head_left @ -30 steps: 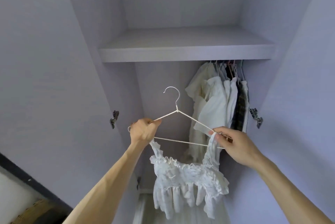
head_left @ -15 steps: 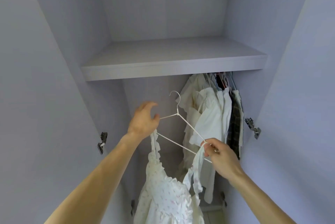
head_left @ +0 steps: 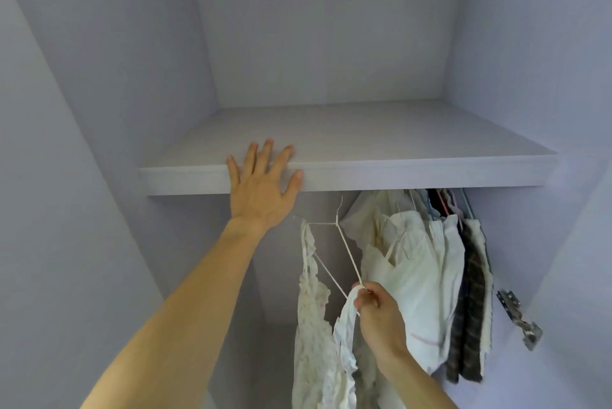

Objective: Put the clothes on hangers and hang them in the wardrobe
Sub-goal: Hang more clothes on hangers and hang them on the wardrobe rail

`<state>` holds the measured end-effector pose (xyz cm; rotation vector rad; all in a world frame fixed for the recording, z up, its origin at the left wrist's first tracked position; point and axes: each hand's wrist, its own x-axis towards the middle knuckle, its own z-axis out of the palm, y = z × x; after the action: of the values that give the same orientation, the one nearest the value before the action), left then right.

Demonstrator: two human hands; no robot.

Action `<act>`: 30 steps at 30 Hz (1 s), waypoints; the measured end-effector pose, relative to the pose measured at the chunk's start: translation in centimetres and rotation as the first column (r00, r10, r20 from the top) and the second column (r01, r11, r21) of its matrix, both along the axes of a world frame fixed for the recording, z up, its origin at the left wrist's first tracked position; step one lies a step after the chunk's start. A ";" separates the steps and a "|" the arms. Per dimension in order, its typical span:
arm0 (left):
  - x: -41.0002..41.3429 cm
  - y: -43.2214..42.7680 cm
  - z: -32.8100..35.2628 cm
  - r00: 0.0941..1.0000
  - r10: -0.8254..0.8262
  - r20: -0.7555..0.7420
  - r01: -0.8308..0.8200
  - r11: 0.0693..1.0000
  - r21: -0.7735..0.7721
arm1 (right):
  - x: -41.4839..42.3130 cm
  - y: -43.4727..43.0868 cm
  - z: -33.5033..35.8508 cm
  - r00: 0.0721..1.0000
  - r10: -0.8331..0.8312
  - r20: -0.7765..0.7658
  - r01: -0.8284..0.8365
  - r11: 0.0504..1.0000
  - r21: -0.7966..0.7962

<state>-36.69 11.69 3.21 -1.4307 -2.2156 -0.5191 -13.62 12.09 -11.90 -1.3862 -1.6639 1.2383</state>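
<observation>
Wardrobe (head_left: 314, 28) holds hung clothes (head_left: 414, 259); left hand (head_left: 261, 187) flat on shelf (head_left: 397, 144), right hand (head_left: 381, 312) pinches dress strap (head_left: 346, 319).

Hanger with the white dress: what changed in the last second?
The left hand let go of the hanger and rose to the shelf edge, fingers spread. The hanger rose under the shelf, its hook top hidden behind it. The right hand still pinches the dress strap at the hanger's end.
</observation>
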 end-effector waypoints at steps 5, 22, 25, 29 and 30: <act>-1.5 1.5 -2.7 0.991 0.008 -0.131 0.030 0.959 0.282 | -1.8 4.5 -0.4 0.991 -0.052 -0.121 0.055 0.998 0.024; -4.9 4.2 -4.5 0.908 0.091 -0.409 0.142 0.851 0.505 | -8.3 17.1 -0.4 0.973 -0.161 -0.167 0.166 0.986 0.019; -4.9 4.2 -4.4 0.910 0.097 -0.402 0.131 0.855 0.501 | -8.1 16.6 -1.2 0.979 -0.164 -0.125 0.173 0.983 0.061; -4.9 4.2 -4.6 0.912 0.094 -0.400 0.129 0.859 0.495 | -7.7 17.2 -1.5 0.956 -0.260 -0.135 0.268 0.963 0.037; -4.9 4.2 -4.5 0.912 0.095 -0.400 0.127 0.860 0.494 | -7.5 17.7 -1.5 0.943 -0.299 -0.148 0.306 0.952 0.026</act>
<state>-41.60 15.84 -1.33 -1.1411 -1.5718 -0.6785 -21.11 29.77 -13.44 -1.4253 -1.3165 1.0837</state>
